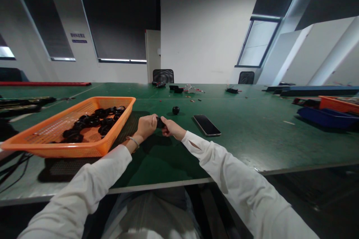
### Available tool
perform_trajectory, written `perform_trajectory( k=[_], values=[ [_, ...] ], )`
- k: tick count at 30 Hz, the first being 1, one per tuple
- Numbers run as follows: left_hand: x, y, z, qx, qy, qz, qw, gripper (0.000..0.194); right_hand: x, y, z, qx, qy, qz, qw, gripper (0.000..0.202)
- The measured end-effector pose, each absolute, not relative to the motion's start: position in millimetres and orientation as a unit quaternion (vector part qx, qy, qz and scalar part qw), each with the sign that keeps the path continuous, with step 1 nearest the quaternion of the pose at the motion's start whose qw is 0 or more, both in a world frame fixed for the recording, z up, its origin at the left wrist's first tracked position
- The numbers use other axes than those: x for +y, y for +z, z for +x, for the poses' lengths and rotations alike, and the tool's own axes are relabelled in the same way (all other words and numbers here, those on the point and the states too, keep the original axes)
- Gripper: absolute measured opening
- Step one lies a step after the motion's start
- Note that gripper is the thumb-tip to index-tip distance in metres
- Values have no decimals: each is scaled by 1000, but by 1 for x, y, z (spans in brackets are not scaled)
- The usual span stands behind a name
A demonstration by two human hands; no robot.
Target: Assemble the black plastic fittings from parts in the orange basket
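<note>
Both of my hands meet above the green table, gripping one small black part (160, 122) between them. My left hand (147, 127) is closed around its left side, and my right hand (172, 128) pinches its right side. The fingers hide most of the part, so its exact kind does not show. Just beyond my hands, a small round black piece (175, 110) stands on the table. To the left, an orange perforated basket (117, 129) holds several black round parts (94, 120).
A smartphone (206, 124) lies to the right of my hands. Farther right are a blue tray (327, 116) and an orange tray (340, 103). Small black and white parts (190, 89) lie toward the far edge of the green table (252, 134). Cables (17, 168) run at the left.
</note>
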State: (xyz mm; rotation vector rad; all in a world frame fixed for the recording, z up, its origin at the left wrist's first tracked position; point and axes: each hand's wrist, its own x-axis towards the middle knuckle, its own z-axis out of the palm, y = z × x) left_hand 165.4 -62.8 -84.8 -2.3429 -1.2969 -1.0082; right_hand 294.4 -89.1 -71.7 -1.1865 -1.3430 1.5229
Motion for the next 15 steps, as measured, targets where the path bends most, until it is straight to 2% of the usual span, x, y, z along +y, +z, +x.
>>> perform_trajectory(
  k=[4, 9, 12, 15],
  values=[
    [-64, -83, 168, -483, -379, -784, 97, 42, -84, -73, 296, -607, 511, -466, 391, 35],
    [-65, -81, 171, -507, -424, -750, 20, 41, -81, -76, 303, -736, 324, -455, 382, 12],
    [-63, -81, 172, -519, -437, -734, -18, 39, -82, -77, 308, -808, 154, -441, 360, 29],
    [-61, -81, 174, -510, -457, -726, -57, 37, -82, -78, 312, -843, 39, -413, 343, 32]
  ],
)
